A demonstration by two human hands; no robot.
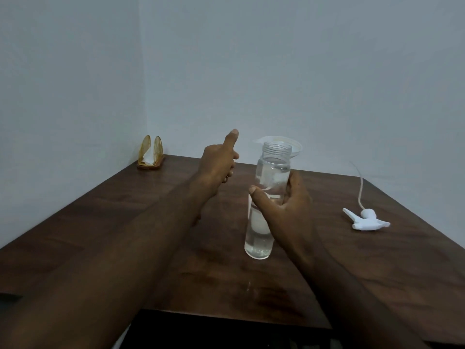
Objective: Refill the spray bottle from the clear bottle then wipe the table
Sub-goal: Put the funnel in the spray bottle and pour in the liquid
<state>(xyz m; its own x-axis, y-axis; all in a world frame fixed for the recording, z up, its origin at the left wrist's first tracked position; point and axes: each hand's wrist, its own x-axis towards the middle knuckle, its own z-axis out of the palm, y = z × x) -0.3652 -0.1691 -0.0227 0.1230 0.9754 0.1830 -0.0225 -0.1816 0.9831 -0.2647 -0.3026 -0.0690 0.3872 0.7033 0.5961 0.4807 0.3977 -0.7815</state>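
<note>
A tall clear plastic bottle (pixel 264 197) with a threaded, uncapped neck holds clear liquid and is lifted off the dark brown wooden surface (pixel 125 222), near its middle. The right hand (pixel 284 200) wraps it mid-body, thumb in front, grip closed round it. The left hand (pixel 219 162), at nine o'clock of the bottle, curls its fingers with the thumb up; whether it holds anything I cannot tell. A white funnel rim (pixel 294 147) shows behind the neck at twelve o'clock. The white spray head with its tube (pixel 364 221) lies at three o'clock, near the right edge. An amber napkin holder (pixel 151 153) stands at ten o'clock in the far corner.
</note>
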